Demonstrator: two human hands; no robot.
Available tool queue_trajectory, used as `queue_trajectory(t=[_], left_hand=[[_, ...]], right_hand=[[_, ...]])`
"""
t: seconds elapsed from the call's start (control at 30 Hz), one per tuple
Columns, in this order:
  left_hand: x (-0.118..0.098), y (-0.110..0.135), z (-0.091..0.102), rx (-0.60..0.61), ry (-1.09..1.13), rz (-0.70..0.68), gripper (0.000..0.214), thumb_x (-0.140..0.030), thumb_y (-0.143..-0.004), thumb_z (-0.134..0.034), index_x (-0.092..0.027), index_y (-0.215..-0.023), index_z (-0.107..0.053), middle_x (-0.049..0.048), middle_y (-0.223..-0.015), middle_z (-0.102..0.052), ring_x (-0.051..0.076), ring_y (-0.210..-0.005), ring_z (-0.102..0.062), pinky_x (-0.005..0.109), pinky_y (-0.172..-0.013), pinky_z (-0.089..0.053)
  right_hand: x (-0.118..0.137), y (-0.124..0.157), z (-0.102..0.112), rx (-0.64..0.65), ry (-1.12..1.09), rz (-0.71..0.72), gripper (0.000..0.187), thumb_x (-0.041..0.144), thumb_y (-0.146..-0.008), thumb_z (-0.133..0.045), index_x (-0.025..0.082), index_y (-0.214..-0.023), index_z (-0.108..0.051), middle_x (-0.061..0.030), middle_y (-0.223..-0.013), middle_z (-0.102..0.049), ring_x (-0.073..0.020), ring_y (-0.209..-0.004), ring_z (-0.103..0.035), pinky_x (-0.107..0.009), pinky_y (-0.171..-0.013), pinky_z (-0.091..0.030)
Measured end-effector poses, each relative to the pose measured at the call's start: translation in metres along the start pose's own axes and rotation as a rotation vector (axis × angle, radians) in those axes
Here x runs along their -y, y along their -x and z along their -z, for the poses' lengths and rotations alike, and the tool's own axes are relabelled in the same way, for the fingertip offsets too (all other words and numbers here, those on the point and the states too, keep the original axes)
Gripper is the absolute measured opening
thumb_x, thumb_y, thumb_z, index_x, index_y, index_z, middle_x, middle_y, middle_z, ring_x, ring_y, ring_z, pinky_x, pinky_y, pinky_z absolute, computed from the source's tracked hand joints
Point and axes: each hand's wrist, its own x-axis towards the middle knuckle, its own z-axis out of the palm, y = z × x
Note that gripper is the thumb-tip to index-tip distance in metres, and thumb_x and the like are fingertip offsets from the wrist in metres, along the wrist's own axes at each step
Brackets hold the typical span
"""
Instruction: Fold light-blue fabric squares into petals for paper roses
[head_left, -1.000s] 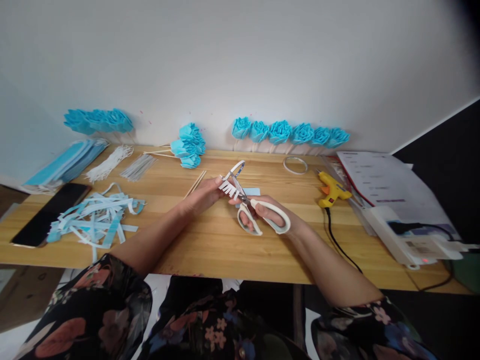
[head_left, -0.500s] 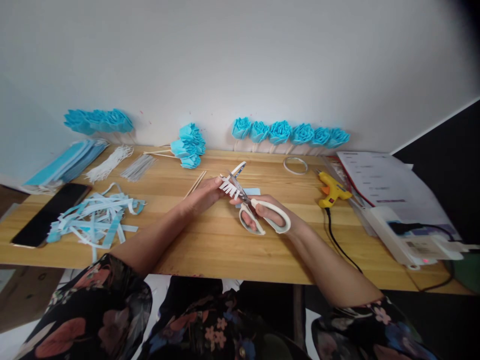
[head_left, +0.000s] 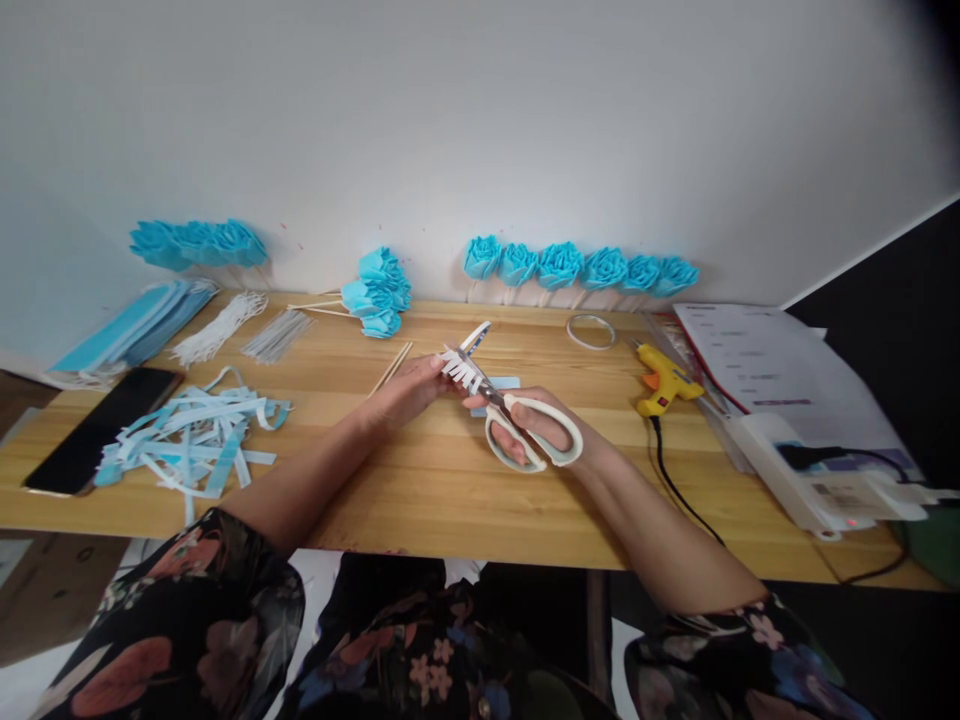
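Note:
My left hand (head_left: pixel 409 388) pinches a white strip (head_left: pixel 461 371) whose near edge is cut into a fringe. In my right hand (head_left: pixel 536 425) is a pair of white-handled scissors (head_left: pixel 564 452), fingers and thumb through the loops. The blades lie along the fringed strip and are partly hidden by it. Beyond the strip, a narrow white and blue end (head_left: pixel 478 338) sticks up. A light blue piece (head_left: pixel 506 383) lies on the table behind the scissors. Two thin wooden sticks (head_left: pixel 391 367) rest just past my left hand.
Blue fabric flowers on sticks (head_left: pixel 560 265) lean along the wall, with more blue flowers (head_left: pixel 381 290) lying mid-table. A yellow glue gun (head_left: pixel 667 380), power strip (head_left: pixel 795 480) and papers (head_left: pixel 780 370) are right. Cut strips (head_left: pixel 202 430), a phone (head_left: pixel 97 430) and face masks (head_left: pixel 135 325) are left.
The scissors have closed: their handles came together and the blades are nearer each other. My left hand and the fringed strip have hardly moved.

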Motion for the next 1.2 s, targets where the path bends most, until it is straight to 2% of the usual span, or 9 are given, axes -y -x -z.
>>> queue_trajectory(t=[0.2,0.37,0.53,0.63,0.8,0.93,1.0,1.13,1.2], left_hand=[[-0.005,-0.002,0.0,0.012,0.002,0.018,0.049,-0.062,-0.08,-0.07,-0.013,-0.086,-0.069,0.0088,-0.083,-0.067,0.021,-0.082,-0.062,0.037,-0.085,-0.048],[-0.008,-0.002,0.0,-0.036,0.0,-0.006,0.036,-0.05,-0.08,-0.073,-0.014,-0.082,-0.07,0.0077,-0.079,-0.067,0.02,-0.079,-0.061,0.035,-0.082,-0.048],[-0.006,-0.002,0.003,-0.132,-0.138,-0.066,0.039,-0.051,-0.075,-0.08,-0.015,-0.069,-0.069,0.0025,-0.066,-0.061,0.014,-0.067,-0.054,0.029,-0.07,-0.043],[-0.007,-0.003,0.005,-0.146,-0.18,-0.067,0.041,-0.054,-0.075,-0.08,-0.015,-0.071,-0.069,0.001,-0.063,-0.058,0.012,-0.061,-0.049,0.028,-0.063,-0.039],[-0.008,-0.002,0.004,-0.167,-0.236,-0.082,0.042,-0.056,-0.074,-0.079,-0.015,-0.074,-0.069,0.0002,-0.064,-0.057,0.012,-0.06,-0.049,0.028,-0.061,-0.04],[-0.01,-0.001,-0.002,-0.196,-0.356,-0.048,0.037,-0.052,-0.079,-0.076,-0.015,-0.083,-0.072,-0.0022,-0.06,-0.052,0.01,-0.054,-0.044,0.025,-0.053,-0.035],[-0.015,-0.002,-0.007,-0.207,-0.426,-0.068,0.034,-0.049,-0.082,-0.073,-0.015,-0.082,-0.072,-0.0014,-0.061,-0.054,0.011,-0.056,-0.046,0.026,-0.055,-0.037],[-0.029,-0.014,-0.016,-0.165,-0.642,-0.13,0.035,-0.046,-0.085,-0.069,-0.017,-0.065,-0.069,0.0025,-0.072,-0.064,0.017,-0.075,-0.056,0.028,-0.069,-0.04],[-0.032,-0.026,-0.022,-0.12,-0.757,-0.114,0.027,-0.044,-0.084,-0.071,-0.019,-0.078,-0.076,0.0014,-0.074,-0.066,0.018,-0.074,-0.056,0.028,-0.069,-0.039]], right_hand=[[-0.005,-0.001,0.005,-0.028,-0.071,0.006,0.061,0.061,-0.088,-0.065,0.012,-0.125,-0.066,0.0034,-0.06,-0.056,-0.0061,-0.04,-0.046,-0.018,-0.036,-0.035],[-0.002,-0.003,0.003,-0.026,-0.092,0.024,0.06,0.061,-0.087,-0.065,0.012,-0.121,-0.068,0.0043,-0.059,-0.055,-0.0055,-0.039,-0.043,-0.018,-0.035,-0.033],[0.007,-0.001,-0.003,-0.021,-0.081,-0.002,0.061,0.061,-0.084,-0.07,0.012,-0.12,-0.068,0.0053,-0.059,-0.054,-0.0044,-0.04,-0.042,-0.017,-0.035,-0.03],[0.011,0.001,-0.007,-0.017,-0.073,0.005,0.06,0.058,-0.083,-0.073,0.012,-0.121,-0.068,0.0061,-0.058,-0.053,-0.004,-0.04,-0.041,-0.017,-0.035,-0.029],[0.011,0.002,-0.013,-0.044,-0.002,0.014,0.06,0.057,-0.081,-0.074,0.012,-0.121,-0.069,0.0064,-0.058,-0.054,-0.0033,-0.04,-0.04,-0.017,-0.036,-0.029],[0.01,-0.002,-0.023,0.017,0.177,-0.113,0.052,0.045,-0.078,-0.079,0.014,-0.119,-0.071,0.0057,-0.06,-0.057,-0.0044,-0.045,-0.047,-0.017,-0.04,-0.035],[0.018,-0.002,-0.025,-0.027,0.234,-0.105,0.049,0.037,-0.077,-0.08,0.016,-0.121,-0.071,0.0045,-0.065,-0.06,-0.0051,-0.048,-0.049,-0.017,-0.042,-0.039],[0.055,0.02,-0.019,-0.245,0.241,0.121,0.064,0.026,-0.083,-0.074,0.025,-0.143,-0.053,0.0003,-0.088,-0.067,-0.0081,-0.065,-0.057,-0.021,-0.057,-0.05],[0.073,0.042,-0.011,-0.35,0.225,0.217,0.064,0.027,-0.088,-0.068,0.028,-0.148,-0.045,-0.0029,-0.101,-0.068,-0.0109,-0.075,-0.06,-0.024,-0.063,-0.053]])
